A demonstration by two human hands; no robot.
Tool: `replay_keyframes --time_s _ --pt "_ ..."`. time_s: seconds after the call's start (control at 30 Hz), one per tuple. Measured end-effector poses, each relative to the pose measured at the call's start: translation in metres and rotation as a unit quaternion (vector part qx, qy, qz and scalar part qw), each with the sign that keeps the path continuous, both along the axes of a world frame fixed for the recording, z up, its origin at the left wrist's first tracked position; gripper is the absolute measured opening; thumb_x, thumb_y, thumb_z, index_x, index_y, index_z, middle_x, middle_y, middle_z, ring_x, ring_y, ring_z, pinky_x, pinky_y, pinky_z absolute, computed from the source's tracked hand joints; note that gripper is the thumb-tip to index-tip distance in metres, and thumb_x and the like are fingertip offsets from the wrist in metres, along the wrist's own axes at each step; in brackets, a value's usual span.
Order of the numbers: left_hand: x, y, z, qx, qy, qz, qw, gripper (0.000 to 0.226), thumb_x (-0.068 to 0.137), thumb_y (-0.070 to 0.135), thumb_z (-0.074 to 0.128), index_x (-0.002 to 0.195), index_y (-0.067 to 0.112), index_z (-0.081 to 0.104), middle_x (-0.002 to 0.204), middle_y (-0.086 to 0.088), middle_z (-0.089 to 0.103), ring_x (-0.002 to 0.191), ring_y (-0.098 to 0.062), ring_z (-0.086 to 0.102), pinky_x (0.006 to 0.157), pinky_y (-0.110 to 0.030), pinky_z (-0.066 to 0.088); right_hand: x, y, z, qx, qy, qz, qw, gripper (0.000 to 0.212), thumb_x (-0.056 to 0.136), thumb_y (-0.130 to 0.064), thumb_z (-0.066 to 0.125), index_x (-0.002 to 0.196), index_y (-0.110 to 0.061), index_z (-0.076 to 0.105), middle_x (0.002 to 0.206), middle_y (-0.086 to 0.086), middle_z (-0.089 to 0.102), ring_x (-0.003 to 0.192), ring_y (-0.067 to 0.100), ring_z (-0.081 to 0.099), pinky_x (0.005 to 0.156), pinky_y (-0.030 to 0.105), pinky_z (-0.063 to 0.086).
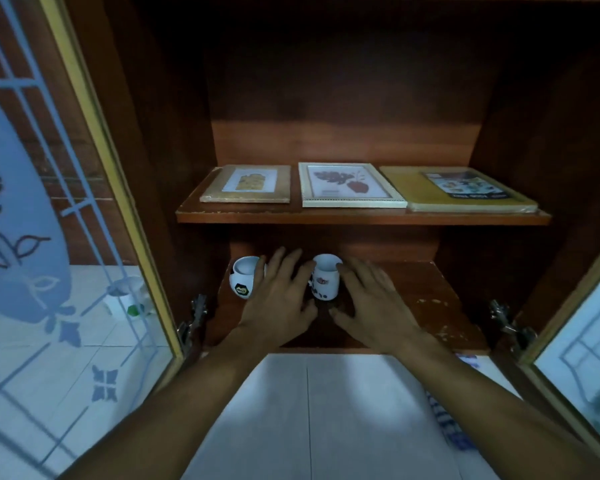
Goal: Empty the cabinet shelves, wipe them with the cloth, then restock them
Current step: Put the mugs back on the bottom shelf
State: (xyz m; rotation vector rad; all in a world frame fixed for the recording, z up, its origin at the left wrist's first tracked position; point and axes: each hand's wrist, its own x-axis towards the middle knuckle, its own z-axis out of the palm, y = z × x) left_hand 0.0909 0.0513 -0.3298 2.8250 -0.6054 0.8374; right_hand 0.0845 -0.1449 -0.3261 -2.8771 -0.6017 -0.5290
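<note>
Two white mugs stand on the lower shelf [440, 306] of the open wooden cabinet. The left mug [243, 277] carries a black and yellow logo; the middle mug [326, 278] has a red logo. My left hand [278, 296] lies between the two mugs with its fingers stretched out. My right hand [371, 299] lies just right of the middle mug, fingers spread and relaxed. Both hands flank the middle mug; neither visibly grips it. On the upper shelf [361, 216] lie two picture frames [248, 184] [349, 185] and a yellow book [461, 188].
Glass doors with yellow frames stand open at left [94, 140] and right [575, 341], with metal hinges at the lower shelf's corners. A white container [129, 296] shows through the left door. A blue and white cloth [444, 420] lies on the tiled floor at lower right.
</note>
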Motion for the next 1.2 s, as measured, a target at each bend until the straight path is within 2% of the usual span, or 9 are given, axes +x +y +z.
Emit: replay_keyframes --time_s 0.13,0.33,0.5,0.63,0.73,0.8,0.97,1.07,1.2 --pt "-0.026 -0.002 0.005 -0.004 -0.003 -0.001 1.000 0.064 0.070 0.034 0.059 0.130 0.011 0.057 0.137 -0.019 0.052 0.130 -0.043 0.044 0.103 -0.065 0.035 -0.030 -0.001 0.007 0.005 0.014 -0.024 1.000 0.077 0.089 -0.048 0.056 0.152 -0.019 0.024 0.156 0.004 0.025 0.145 0.026 0.020 0.115 0.050 0.021" --pt "-0.064 0.001 0.008 0.010 -0.024 -0.018 0.999 0.064 0.071 0.038 0.059 0.129 0.014 0.055 0.133 -0.016 0.056 0.127 -0.042 0.048 0.100 -0.063 0.036 -0.074 -0.002 0.013 0.007 0.026 -0.048 0.998 0.077 0.090 -0.049 0.053 0.154 -0.021 0.018 0.158 0.000 0.019 0.147 0.021 0.014 0.119 0.047 0.014" --pt "-0.092 0.001 0.013 0.006 -0.026 -0.023 0.999 0.067 0.069 0.038 0.062 0.131 0.014 0.055 0.133 -0.013 0.056 0.129 -0.041 0.047 0.100 -0.066 0.035 -0.104 -0.004 0.020 0.014 0.010 -0.035 0.999 0.077 0.090 -0.049 0.055 0.153 -0.019 0.023 0.158 0.003 0.022 0.146 0.022 0.017 0.118 0.047 0.013" --pt "-0.116 0.002 0.016 -0.004 -0.031 -0.016 0.999 0.066 0.069 0.035 0.064 0.131 0.014 0.055 0.133 -0.010 0.056 0.130 -0.039 0.046 0.100 -0.064 0.035 -0.125 -0.010 0.023 0.015 0.002 -0.021 1.000 0.077 0.087 -0.048 0.057 0.151 -0.016 0.028 0.156 0.007 0.029 0.144 0.027 0.026 0.116 0.050 0.021" --pt "-0.135 0.003 0.017 -0.002 -0.026 -0.015 1.000 0.068 0.069 0.038 0.061 0.133 0.014 0.054 0.135 -0.009 0.056 0.132 -0.037 0.044 0.102 -0.063 0.034 -0.143 -0.013 0.021 0.041 -0.010 -0.015 0.999 0.075 0.083 -0.051 0.048 0.146 -0.012 0.038 0.151 0.011 0.037 0.138 0.032 0.037 0.110 0.055 0.033" --pt "-0.148 0.003 0.017 -0.009 -0.023 -0.012 1.000 0.069 0.070 0.040 0.060 0.133 0.014 0.055 0.136 -0.010 0.055 0.132 -0.037 0.044 0.102 -0.063 0.034 -0.154 -0.014 0.018 0.052 -0.008 -0.013 0.999 0.074 0.084 -0.051 0.048 0.145 -0.011 0.038 0.151 0.012 0.037 0.138 0.033 0.038 0.109 0.056 0.035" --pt "-0.180 0.003 0.017 -0.036 -0.019 -0.021 0.999 0.069 0.071 0.038 0.063 0.134 0.010 0.055 0.137 -0.013 0.054 0.131 -0.037 0.046 0.104 -0.063 0.036 -0.185 -0.011 0.020 0.067 -0.021 0.003 0.998 0.074 0.088 -0.043 0.062 0.148 -0.009 0.035 0.154 0.013 0.034 0.141 0.032 0.033 0.115 0.046 0.026" --pt "-0.191 0.008 0.021 -0.052 -0.007 -0.033 0.998 0.068 0.073 0.037 0.062 0.135 0.009 0.054 0.138 -0.014 0.053 0.131 -0.037 0.046 0.104 -0.060 0.039 -0.201 -0.004 0.025 0.080 -0.010 0.000 0.997 0.076 0.091 -0.043 0.061 0.151 -0.010 0.029 0.158 0.009 0.027 0.145 0.028 0.026 0.116 0.037 0.021" --pt "-0.202 0.023 0.023 -0.049 0.002 -0.054 0.997 0.068 0.078 0.035 0.059 0.138 0.004 0.051 0.140 -0.017 0.051 0.132 -0.037 0.045 0.105 -0.056 0.040 -0.219 0.008 0.027 0.079 -0.005 -0.016 0.997 0.077 0.092 -0.046 0.058 0.153 -0.013 0.025 0.160 0.004 0.023 0.147 0.022 0.022 0.115 0.033 0.024"
